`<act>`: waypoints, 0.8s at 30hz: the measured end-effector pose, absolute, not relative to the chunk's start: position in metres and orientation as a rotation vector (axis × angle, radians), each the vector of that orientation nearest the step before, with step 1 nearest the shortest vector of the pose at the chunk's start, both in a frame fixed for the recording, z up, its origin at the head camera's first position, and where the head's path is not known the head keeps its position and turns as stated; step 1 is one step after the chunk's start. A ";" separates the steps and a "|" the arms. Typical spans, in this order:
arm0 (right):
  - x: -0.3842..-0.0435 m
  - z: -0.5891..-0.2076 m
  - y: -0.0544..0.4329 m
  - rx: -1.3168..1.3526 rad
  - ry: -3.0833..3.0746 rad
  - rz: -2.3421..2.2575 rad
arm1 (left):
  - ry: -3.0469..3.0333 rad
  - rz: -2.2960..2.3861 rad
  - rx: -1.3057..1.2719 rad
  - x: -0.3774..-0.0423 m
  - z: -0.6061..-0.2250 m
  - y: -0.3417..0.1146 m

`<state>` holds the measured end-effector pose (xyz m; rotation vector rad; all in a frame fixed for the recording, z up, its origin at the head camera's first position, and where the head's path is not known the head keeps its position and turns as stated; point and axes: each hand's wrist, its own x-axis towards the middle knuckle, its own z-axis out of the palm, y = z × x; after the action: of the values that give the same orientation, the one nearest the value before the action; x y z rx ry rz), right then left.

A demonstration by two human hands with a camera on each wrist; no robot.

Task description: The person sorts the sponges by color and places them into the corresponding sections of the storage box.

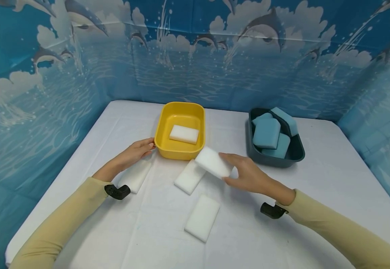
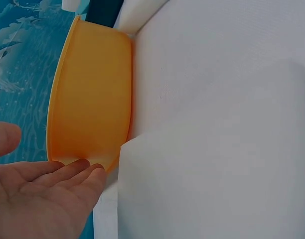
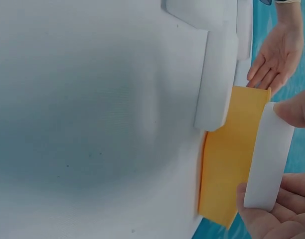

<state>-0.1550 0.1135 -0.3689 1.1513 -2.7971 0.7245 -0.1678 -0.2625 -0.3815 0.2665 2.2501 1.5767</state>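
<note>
My right hand (image 1: 248, 173) grips a white sponge (image 1: 214, 162) between thumb and fingers, held up near the front right corner of a yellow tub (image 1: 180, 154). In the right wrist view the thumb and fingertips press the ends of this sponge (image 3: 269, 157). Inside the tub lies another white sponge (image 1: 184, 134). With fingers extended, my left hand (image 1: 132, 154) touches the tub's left side; the left wrist view shows its fingertips (image 2: 95, 169) against the yellow wall.
Two white sponges (image 1: 190, 177) (image 1: 202, 218) lie on the table in front of the tub. Another white sponge (image 1: 135, 175) lies below the left hand, partly hidden by it. At the right stands a dark green tub (image 1: 279, 161) with several blue sponges (image 1: 266, 133). A dolphin-print curtain (image 1: 188, 71) hangs behind.
</note>
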 end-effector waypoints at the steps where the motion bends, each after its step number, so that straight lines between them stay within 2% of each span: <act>1: -0.156 -0.368 0.112 1.153 -2.797 0.719 | 2.248 1.578 0.265 -0.168 -0.382 -0.262; 24: -0.184 -0.349 0.071 1.230 -2.763 0.749 | 2.260 1.561 0.247 -0.169 -0.382 -0.263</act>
<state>-0.1840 0.0714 -0.3493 1.2299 -2.7632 0.7491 -0.1692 -0.2631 -0.3820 0.2466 2.2597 1.5610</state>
